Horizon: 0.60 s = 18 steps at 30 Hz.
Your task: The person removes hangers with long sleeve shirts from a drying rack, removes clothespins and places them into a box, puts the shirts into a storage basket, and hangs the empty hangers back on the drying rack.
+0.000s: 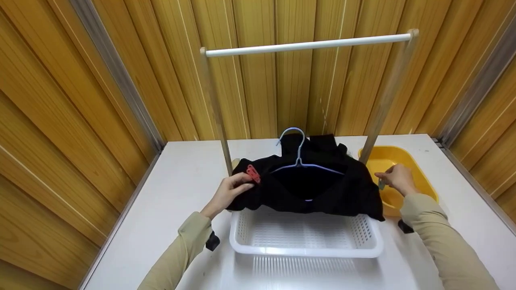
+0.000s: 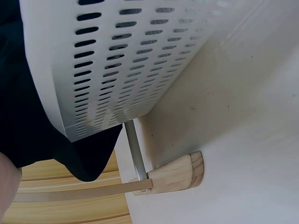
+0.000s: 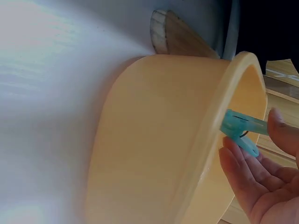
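Observation:
A black garment hangs over a light blue hanger and lies across the white perforated basket. At the garment's left shoulder, my left hand pinches a red clothespin; whether its jaws bite the cloth cannot be told. In the left wrist view, only an edge of that hand shows. Over the yellow basin, my right hand pinches a green clothespin between thumb and fingers. In the right wrist view, the clothespin is beside the basin's rim.
A drying rack with a white top bar and two wooden uprights stands behind the basket. One wooden foot sits on the white table. Wood-patterned walls surround the table's back and sides.

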Each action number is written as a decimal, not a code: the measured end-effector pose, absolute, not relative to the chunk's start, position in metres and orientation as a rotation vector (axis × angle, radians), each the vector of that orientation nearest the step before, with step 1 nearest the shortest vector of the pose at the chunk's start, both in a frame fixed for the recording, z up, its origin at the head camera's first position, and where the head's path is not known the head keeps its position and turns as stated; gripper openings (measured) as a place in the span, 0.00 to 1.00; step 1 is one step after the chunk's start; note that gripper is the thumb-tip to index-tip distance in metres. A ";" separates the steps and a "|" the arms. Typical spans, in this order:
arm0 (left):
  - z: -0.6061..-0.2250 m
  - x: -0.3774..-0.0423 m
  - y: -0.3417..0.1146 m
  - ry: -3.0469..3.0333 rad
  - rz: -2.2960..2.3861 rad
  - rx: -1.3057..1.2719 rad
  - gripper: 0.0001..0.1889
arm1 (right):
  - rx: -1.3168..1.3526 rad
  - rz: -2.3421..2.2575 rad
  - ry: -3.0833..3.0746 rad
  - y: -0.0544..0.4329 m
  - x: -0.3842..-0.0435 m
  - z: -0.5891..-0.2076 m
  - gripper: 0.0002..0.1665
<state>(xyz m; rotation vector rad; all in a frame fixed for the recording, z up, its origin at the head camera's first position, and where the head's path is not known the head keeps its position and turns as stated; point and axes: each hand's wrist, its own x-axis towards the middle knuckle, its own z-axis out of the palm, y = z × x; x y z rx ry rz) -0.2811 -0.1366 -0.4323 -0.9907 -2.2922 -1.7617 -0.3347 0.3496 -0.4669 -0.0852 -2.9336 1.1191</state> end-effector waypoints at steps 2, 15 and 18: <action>-0.431 -0.281 -0.136 -2.292 -1.749 -0.995 0.05 | -0.088 1.119 -2.964 0.349 -0.334 -0.467 0.21; -0.432 -0.281 -0.136 -2.281 -1.738 -1.003 0.05 | -0.112 1.100 -3.129 0.352 -0.329 -0.469 0.17; -0.432 -0.281 -0.136 -2.280 -1.740 -1.001 0.05 | -0.108 1.111 -3.163 0.350 -0.328 -0.469 0.15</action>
